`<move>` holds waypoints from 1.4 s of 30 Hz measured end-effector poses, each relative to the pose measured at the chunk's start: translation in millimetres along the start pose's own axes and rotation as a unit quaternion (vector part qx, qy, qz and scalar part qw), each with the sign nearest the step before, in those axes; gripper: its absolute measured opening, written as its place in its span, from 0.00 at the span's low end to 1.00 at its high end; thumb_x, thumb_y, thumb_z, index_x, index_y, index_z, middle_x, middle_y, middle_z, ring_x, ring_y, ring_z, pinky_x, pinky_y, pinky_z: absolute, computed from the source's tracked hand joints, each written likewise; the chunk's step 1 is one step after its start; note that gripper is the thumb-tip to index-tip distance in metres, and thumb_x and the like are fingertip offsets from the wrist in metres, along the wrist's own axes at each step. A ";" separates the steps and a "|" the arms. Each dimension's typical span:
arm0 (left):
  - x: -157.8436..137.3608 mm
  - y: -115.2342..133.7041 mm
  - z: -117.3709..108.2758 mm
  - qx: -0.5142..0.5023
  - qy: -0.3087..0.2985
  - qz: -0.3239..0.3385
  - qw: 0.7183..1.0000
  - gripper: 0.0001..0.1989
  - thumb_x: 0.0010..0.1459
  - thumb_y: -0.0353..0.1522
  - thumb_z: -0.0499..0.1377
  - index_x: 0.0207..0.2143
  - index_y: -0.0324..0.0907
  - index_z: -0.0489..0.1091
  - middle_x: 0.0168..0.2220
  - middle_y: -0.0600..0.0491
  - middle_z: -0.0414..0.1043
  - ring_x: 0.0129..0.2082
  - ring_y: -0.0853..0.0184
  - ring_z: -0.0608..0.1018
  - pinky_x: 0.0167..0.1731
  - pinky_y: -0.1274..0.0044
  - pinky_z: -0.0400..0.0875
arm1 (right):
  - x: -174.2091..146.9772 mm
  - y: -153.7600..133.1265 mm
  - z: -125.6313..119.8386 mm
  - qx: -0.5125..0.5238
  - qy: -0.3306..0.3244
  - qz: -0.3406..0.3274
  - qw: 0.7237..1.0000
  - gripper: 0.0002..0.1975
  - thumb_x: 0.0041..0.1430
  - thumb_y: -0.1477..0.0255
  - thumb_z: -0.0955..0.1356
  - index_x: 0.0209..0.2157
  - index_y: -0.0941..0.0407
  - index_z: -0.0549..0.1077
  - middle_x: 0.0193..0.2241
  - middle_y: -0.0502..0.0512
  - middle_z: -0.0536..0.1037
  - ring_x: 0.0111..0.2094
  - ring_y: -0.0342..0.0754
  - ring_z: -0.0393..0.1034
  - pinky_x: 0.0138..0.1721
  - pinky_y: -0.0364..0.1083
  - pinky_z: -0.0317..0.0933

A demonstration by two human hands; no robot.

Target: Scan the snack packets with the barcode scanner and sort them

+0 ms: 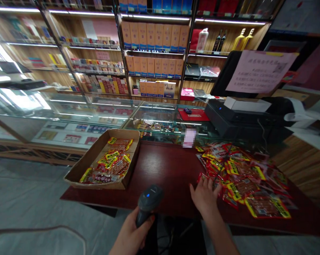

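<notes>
My left hand (pixel 135 230) is wrapped round the handle of a dark barcode scanner (pixel 150 198), which shows a small blue light. The scanner is held in front of the table's near edge, its head pointing away from me. My right hand (pixel 204 196) is palm down at the left edge of a loose pile of snack packets (pixel 245 173). Its fingers are apart and touch the red packets there; their undersides are hidden. The packets are red and yellow with clear windows showing brown food. On the left, an open cardboard box (pixel 132 159) holds several similar packets.
A dark red wooden table (pixel 160 166) bears the box and the pile. Behind it stand a glass counter (pixel 106 113), a pale pink, blurred-out item (pixel 189 138), a red mouse pad (pixel 195 114) and a monitor with a pink notice (pixel 260 71). Stocked shelves line the wall.
</notes>
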State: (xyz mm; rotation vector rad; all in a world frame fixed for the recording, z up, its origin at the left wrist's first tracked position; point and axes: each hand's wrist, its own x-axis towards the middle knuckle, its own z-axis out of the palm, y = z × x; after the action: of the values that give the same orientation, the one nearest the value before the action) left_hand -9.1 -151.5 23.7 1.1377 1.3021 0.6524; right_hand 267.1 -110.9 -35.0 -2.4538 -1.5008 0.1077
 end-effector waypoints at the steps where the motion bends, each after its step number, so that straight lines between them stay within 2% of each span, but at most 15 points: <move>1: -0.8 1.5 1.5 0.004 -0.002 -0.001 1.000 0.33 0.48 0.59 0.65 0.40 0.39 0.72 0.14 0.64 0.58 0.13 0.74 0.60 0.15 0.81 0.53 | -5.8 -13.7 4.3 -0.004 -0.010 -0.018 1.000 0.33 0.65 0.67 0.65 0.61 0.82 0.67 0.62 0.93 0.68 0.68 0.80 0.56 0.68 0.76 0.20; 3: -2.5 4.0 3.6 0.013 0.001 -0.006 1.000 0.35 0.47 0.60 0.65 0.41 0.38 0.72 0.14 0.64 0.58 0.13 0.74 0.60 0.15 0.80 0.53 | -13.7 -43.8 12.6 0.004 -0.036 -0.065 0.997 0.32 0.66 0.65 0.66 0.63 0.75 0.69 0.64 0.87 0.69 0.67 0.76 0.60 0.69 0.73 0.27; 5: -4.4 6.0 4.0 0.023 0.010 -0.015 1.000 0.36 0.47 0.60 0.65 0.42 0.38 0.72 0.14 0.64 0.59 0.13 0.74 0.61 0.15 0.80 0.54 | -15.6 -68.9 17.8 0.025 -0.058 -0.112 0.992 0.31 0.66 0.62 0.67 0.64 0.68 0.71 0.66 0.80 0.69 0.66 0.71 0.62 0.68 0.69 0.42; 7: -6.5 7.4 2.3 0.029 0.017 -0.021 0.999 0.36 0.46 0.60 0.65 0.41 0.38 0.72 0.15 0.64 0.59 0.13 0.73 0.62 0.16 0.80 0.55 | -11.7 -80.7 18.5 0.047 -0.070 -0.141 0.986 0.27 0.66 0.62 0.67 0.62 0.60 0.73 0.66 0.71 0.72 0.65 0.67 0.65 0.65 0.64 0.52; 10: -8.6 6.7 -3.6 0.031 0.029 -0.020 0.999 0.36 0.45 0.61 0.65 0.38 0.38 0.72 0.15 0.63 0.60 0.14 0.73 0.63 0.16 0.80 0.57 | 1.5 -70.3 13.1 0.066 -0.066 -0.128 0.987 0.24 0.67 0.67 0.66 0.62 0.55 0.73 0.67 0.66 0.71 0.65 0.64 0.65 0.61 0.60 0.58; 15: -5.2 -0.3 -10.6 0.021 0.042 -0.015 0.999 0.38 0.44 0.62 0.65 0.39 0.38 0.72 0.15 0.64 0.59 0.12 0.73 0.61 0.15 0.80 0.56 | 22.3 -31.2 3.3 0.083 -0.073 -0.093 0.990 0.32 0.63 0.68 0.72 0.66 0.65 0.67 0.63 0.77 0.72 0.63 0.72 0.64 0.59 0.66 0.57; 18: -3.5 -0.9 -8.1 0.022 0.033 -0.010 0.999 0.38 0.44 0.63 0.64 0.39 0.38 0.72 0.15 0.64 0.58 0.13 0.74 0.61 0.14 0.80 0.55 | 27.9 -24.2 2.5 0.125 -0.098 -0.117 0.980 0.34 0.57 0.75 0.76 0.64 0.62 0.70 0.57 0.71 0.78 0.59 0.69 0.69 0.58 0.65 0.60; 20: -4.7 1.1 -5.2 0.025 0.021 -0.002 0.999 0.38 0.46 0.63 0.63 0.40 0.38 0.72 0.15 0.64 0.58 0.13 0.74 0.61 0.15 0.80 0.55 | 30.6 -25.7 4.2 0.171 -0.107 -0.125 0.971 0.29 0.54 0.79 0.77 0.59 0.59 0.75 0.53 0.63 0.80 0.57 0.64 0.71 0.59 0.63 0.61; 22: -6.9 3.3 -2.7 0.029 0.014 0.000 0.999 0.38 0.47 0.62 0.63 0.41 0.37 0.73 0.15 0.64 0.58 0.14 0.74 0.61 0.16 0.80 0.55 | 32.9 -29.1 7.6 0.233 -0.110 -0.119 0.959 0.17 0.57 0.77 0.77 0.48 0.56 0.80 0.49 0.57 0.82 0.55 0.59 0.72 0.60 0.63 0.61; 24: -8.8 4.5 -1.3 0.031 0.013 -0.004 0.999 0.37 0.47 0.62 0.64 0.41 0.37 0.73 0.15 0.63 0.58 0.14 0.74 0.60 0.16 0.80 0.55 | 33.8 -33.2 13.3 0.313 -0.106 -0.101 0.938 0.05 0.62 0.73 0.75 0.41 0.55 0.80 0.45 0.54 0.82 0.53 0.56 0.74 0.60 0.63 0.62; 25: -9.3 4.4 -1.0 0.031 0.014 -0.006 0.999 0.37 0.47 0.61 0.64 0.41 0.37 0.73 0.15 0.63 0.58 0.14 0.74 0.60 0.16 0.80 0.55 | 33.4 -35.3 17.2 0.360 -0.103 -0.086 0.923 0.04 0.64 0.71 0.74 0.40 0.55 0.80 0.44 0.53 0.83 0.51 0.54 0.75 0.59 0.62 0.64; 31: -9.7 3.3 -1.2 0.018 0.025 -0.012 0.999 0.36 0.45 0.61 0.65 0.40 0.38 0.73 0.15 0.64 0.58 0.13 0.73 0.60 0.15 0.80 0.55 | 18.7 -48.7 50.4 0.616 -0.127 0.046 0.776 0.15 0.71 0.62 0.69 0.52 0.57 0.75 0.41 0.54 0.85 0.35 0.49 0.82 0.38 0.51 0.77; 33: -9.9 4.7 -1.2 0.020 0.025 -0.008 0.999 0.36 0.45 0.61 0.65 0.39 0.38 0.72 0.15 0.63 0.59 0.14 0.74 0.61 0.16 0.80 0.55 | 13.3 -50.9 59.6 0.661 -0.126 0.069 0.736 0.13 0.69 0.65 0.71 0.50 0.57 0.75 0.42 0.53 0.84 0.37 0.49 0.82 0.40 0.52 0.77; 37: -9.8 7.7 -1.0 0.030 0.017 -0.011 0.999 0.37 0.45 0.62 0.64 0.40 0.38 0.72 0.16 0.64 0.58 0.14 0.74 0.61 0.16 0.80 0.55 | 6.8 -48.8 69.1 0.702 -0.107 0.082 0.699 0.09 0.67 0.68 0.73 0.46 0.57 0.78 0.41 0.52 0.84 0.43 0.50 0.81 0.50 0.56 0.73; 42: -7.0 6.2 1.6 0.039 0.003 -0.019 0.999 0.34 0.47 0.60 0.64 0.40 0.39 0.71 0.16 0.64 0.57 0.14 0.74 0.61 0.16 0.80 0.56 | 2.1 -41.5 76.0 0.732 -0.111 0.084 0.667 0.12 0.69 0.62 0.71 0.42 0.57 0.78 0.38 0.51 0.83 0.39 0.49 0.80 0.45 0.54 0.75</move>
State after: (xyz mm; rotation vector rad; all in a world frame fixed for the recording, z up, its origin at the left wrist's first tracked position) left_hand -7.7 -156.0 32.0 1.1730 1.3603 0.5816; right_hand 217.1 -77.2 -97.2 -1.1529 -0.5933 1.1565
